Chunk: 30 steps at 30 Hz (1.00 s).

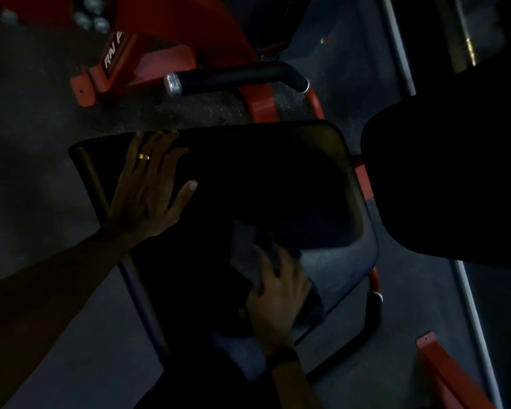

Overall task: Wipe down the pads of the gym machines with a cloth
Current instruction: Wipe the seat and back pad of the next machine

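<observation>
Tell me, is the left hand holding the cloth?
No, the left hand lies flat with straight fingers on the black seat pad, while the right hand presses the cloth.

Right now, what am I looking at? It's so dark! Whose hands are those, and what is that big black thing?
The camera sits on a person's head, looking down at their own hands. The big black thing is a seat pad on a red gym machine. The left hand lies flat on the pad, fingers straight. The right hand presses a dark cloth against the pad to wipe it. The black bar above is a handle. Grey floor lies below.
</observation>
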Tool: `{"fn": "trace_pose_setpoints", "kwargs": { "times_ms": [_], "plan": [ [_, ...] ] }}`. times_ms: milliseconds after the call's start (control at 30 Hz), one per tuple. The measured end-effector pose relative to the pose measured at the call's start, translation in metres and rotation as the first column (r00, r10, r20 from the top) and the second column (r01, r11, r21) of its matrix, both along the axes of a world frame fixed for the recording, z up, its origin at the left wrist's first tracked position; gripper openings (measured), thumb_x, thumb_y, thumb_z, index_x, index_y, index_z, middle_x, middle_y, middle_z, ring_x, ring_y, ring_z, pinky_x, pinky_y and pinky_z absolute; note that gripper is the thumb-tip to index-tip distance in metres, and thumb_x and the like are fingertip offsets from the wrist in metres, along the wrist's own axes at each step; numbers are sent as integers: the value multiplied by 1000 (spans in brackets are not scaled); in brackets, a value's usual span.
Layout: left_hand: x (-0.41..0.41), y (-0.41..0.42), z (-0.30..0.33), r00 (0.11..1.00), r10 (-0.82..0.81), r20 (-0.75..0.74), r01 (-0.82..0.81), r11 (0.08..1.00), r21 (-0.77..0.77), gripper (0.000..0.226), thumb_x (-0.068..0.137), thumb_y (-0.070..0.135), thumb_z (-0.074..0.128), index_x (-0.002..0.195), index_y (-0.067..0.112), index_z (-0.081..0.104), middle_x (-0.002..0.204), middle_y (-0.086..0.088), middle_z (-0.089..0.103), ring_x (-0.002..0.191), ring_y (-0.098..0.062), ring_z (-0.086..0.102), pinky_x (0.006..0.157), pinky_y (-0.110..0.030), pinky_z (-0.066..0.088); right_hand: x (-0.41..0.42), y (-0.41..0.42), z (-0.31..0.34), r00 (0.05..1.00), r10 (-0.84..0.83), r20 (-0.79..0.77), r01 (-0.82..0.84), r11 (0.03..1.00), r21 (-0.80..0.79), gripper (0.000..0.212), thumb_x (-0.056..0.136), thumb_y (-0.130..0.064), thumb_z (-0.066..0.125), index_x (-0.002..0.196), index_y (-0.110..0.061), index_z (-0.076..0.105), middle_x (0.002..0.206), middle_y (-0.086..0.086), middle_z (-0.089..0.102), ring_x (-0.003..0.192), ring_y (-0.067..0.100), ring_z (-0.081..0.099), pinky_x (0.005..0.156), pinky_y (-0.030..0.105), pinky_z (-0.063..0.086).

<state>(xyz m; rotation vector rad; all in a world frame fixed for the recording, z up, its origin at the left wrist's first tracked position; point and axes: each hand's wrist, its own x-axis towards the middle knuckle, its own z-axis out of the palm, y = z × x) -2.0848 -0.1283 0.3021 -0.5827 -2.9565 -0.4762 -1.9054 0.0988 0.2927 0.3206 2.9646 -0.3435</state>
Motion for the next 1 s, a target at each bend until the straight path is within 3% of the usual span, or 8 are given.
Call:
{"fn": "trace_pose_setpoints", "kwargs": {
  "times_ms": [67,200,367,500,633,767,867,1000],
  "plan": [
    [2,0,-1,1000,-12,1,12,1000,-7,53,101,39,46,129,-5,55,144,-25,48,137,-43,43,120,-58,19,6,49,-8,963,-269,28,265,959,101,50,83,-33,43,129,-19,58,133,18,57,102,45,56,82,55,48],
    [1,0,-4,999,-43,-16,43,999,-11,51,100,38,49,127,-5,56,143,-25,50,136,-43,45,119,-60,21,-102,106,-31,646,-764,-18,752,632,187,54,89,-39,34,127,-11,60,130,24,54,113,47,51,89,55,41],
    [2,1,-5,998,-64,-28,63,998,-28,51,100,39,48,127,-4,56,145,-24,49,136,-43,45,119,-59,20,-136,44,-31,954,-278,-110,294,940,175,59,78,-36,47,135,-26,56,140,13,52,115,39,50,89,54,46],
    [1,1,-3,994,-113,1,113,992,-64,52,100,41,46,128,-2,57,146,-23,49,136,-43,45,119,-60,20,-3,4,1,989,147,-33,-147,989,-2,66,71,-42,57,135,-33,45,140,7,42,115,37,45,87,57,47],
    [0,0,-5,991,-130,0,130,988,-80,52,100,42,45,128,1,58,146,-21,48,136,-42,44,119,-59,20,30,90,-15,985,-170,-43,173,981,86,52,75,-31,48,124,-19,61,130,19,55,101,46,55,84,59,47],
    [-1,-1,-8,993,-120,-17,119,990,-78,50,100,41,47,127,1,59,146,-22,49,135,-43,45,119,-60,21,-77,135,-46,766,-637,-81,642,753,147,60,84,-39,33,129,-15,65,126,26,57,105,49,53,84,56,41],
    [-1,-2,-10,993,-116,-19,114,991,-73,51,102,43,44,126,0,59,146,-22,49,136,-42,45,120,-59,19,-89,104,-45,863,-493,-111,504,855,121,56,90,-37,33,134,-16,61,134,24,54,115,50,52,88,61,42],
    [-2,-2,-9,993,-120,-10,119,990,-78,54,102,44,41,126,-1,60,146,-22,48,135,-43,45,120,-58,17,42,13,4,987,-158,14,158,987,5,56,78,-37,45,133,-29,50,140,10,46,118,39,45,87,63,47]
  ]
}}
